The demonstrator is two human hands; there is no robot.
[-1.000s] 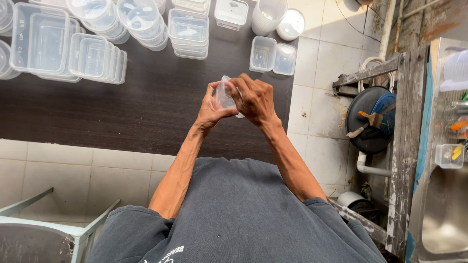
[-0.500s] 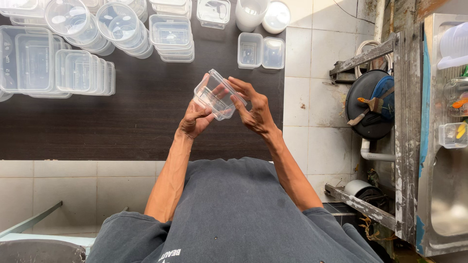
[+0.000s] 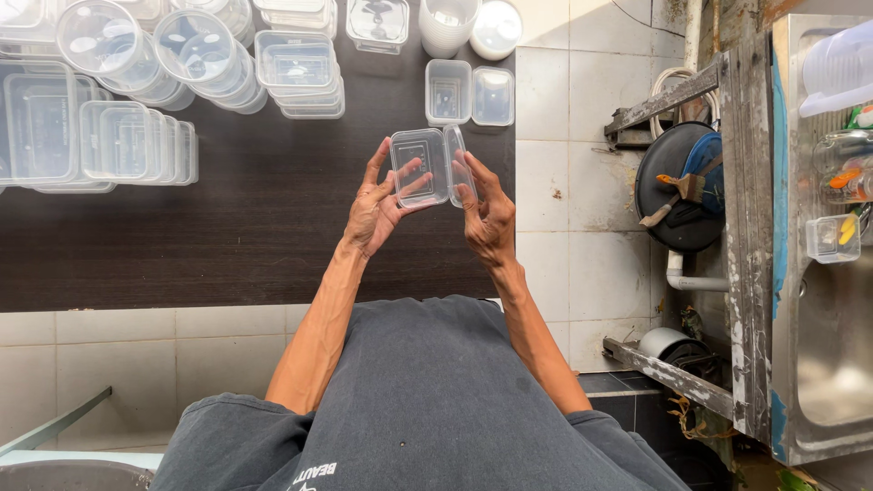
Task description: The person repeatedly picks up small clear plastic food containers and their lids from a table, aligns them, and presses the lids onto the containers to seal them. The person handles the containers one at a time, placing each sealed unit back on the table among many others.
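I hold a small clear plastic container (image 3: 420, 167) with a hinged lid (image 3: 457, 164) above a dark wooden table (image 3: 255, 236). My left hand (image 3: 377, 205) cups the container's base from below, fingers spread across it. The lid's edge is pinched by my right hand (image 3: 486, 214), and the lid stands swung open to the right. The container looks empty.
Stacks of clear rectangular tubs (image 3: 100, 141) and round tubs (image 3: 145, 50) fill the table's far left. Another open hinged container (image 3: 468, 93) lies at the far right corner. A metal sink (image 3: 832, 300) and a black pan (image 3: 682, 186) stand to the right over the tiled floor.
The container was shut and pressed between both hands a second ago. It has since been tilted flat and its lid swung open to the right.
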